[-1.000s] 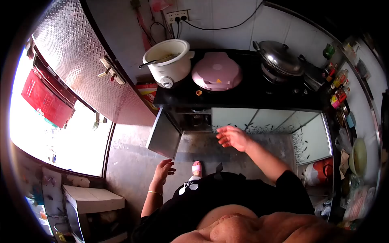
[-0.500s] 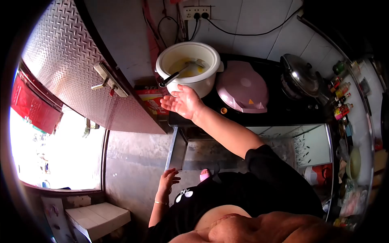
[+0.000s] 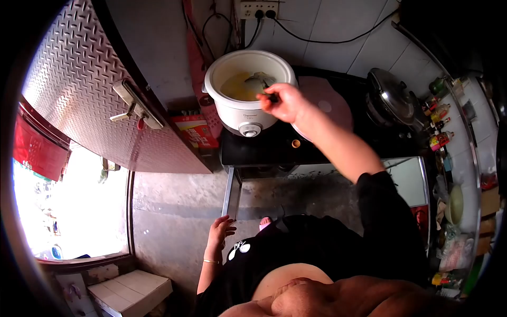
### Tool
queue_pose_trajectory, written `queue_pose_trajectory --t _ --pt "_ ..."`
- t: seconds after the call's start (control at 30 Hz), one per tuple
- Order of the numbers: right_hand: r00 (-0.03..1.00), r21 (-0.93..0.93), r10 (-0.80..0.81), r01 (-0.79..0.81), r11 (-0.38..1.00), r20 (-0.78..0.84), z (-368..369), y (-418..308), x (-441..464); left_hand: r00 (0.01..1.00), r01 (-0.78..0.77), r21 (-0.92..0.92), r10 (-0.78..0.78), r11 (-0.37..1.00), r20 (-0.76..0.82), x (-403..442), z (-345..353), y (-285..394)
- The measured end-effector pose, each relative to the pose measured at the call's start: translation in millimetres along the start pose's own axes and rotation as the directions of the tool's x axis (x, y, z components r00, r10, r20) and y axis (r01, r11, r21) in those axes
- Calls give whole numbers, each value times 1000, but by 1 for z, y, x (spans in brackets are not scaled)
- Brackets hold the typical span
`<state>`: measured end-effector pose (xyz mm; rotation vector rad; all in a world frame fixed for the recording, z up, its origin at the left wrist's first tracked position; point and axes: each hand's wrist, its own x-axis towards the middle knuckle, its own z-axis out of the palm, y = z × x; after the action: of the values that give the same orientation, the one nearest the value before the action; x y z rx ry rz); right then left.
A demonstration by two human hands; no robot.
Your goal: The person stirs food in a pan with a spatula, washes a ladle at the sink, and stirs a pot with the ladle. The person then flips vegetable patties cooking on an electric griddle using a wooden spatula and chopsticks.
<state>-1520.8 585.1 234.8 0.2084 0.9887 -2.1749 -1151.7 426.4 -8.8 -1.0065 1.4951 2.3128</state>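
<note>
My right hand is closed round the black handle of a ladle at the right rim of the white cooker pot. The ladle's metal bowl is inside the pot, over yellowish liquid. Behind my right forearm lies a pink round appliance, partly hidden. My left hand hangs low at my side, fingers apart and holding nothing, below the open cabinet door.
A metal door stands open at the left. On the black counter, a lidded pan sits at the right, with bottles beyond it. A pale box-like surface is at the lower left.
My right hand has moved from the front of the pot to its right rim and taken hold of the ladle, whose handle has swung from left to right. My left hand stays low.
</note>
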Motion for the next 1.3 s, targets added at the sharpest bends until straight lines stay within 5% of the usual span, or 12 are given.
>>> queue_pose_trajectory --t 0.1,0.2,0.33,0.63,0.67,0.83,0.93,1.03,1.1,1.17,1.23,1.3 --pt "992 -577 97 -126 807 -81 -15 -43 -4 1000 -6 -15 6 1000 -1 1 -4 -1" --pt "985 -978 -9 -167 128 -169 1 -66 -14 1000 3 -17 -3 1000 10 3 -3 -1" --pt "974 -620 -216 -131 -774 63 20 -61 -20 999 38 -25 -38 999 25 11 3 -2" --pt "865 -826 -297 207 -524 404 -35 -77 -30 999 32 1 -32 999 42 10 14 6" --pt "954 -981 -295 -13 -192 46 14 -79 -77 998 45 5 -45 999 34 11 13 3" --pt "970 -704 -144 242 668 197 28 -95 -147 996 83 29 -83 996 15 21 14 -11" --pt "954 -673 -141 287 682 264 -20 -86 -119 997 61 35 -63 997 47 24 26 -14" --pt "726 -810 -388 408 -422 568 -78 -52 -80 998 33 39 -35 999 61 18 44 -12" --pt "603 -639 -426 187 -746 674 -102 -35 -73 998 20 54 -23 998 50 14 56 -10" --pt "650 -780 -468 343 -524 599 -107 -32 -81 1000 7 64 -8 998 21 11 70 -12" --pt "823 -870 -387 484 92 416 -103 -38 -96 1000 2 78 -2 997 -4 4 86 -17" --pt "791 -823 -435 542 172 431 -123 -31 -87 1000 9 107 -9 994 -5 -2 105 -21"
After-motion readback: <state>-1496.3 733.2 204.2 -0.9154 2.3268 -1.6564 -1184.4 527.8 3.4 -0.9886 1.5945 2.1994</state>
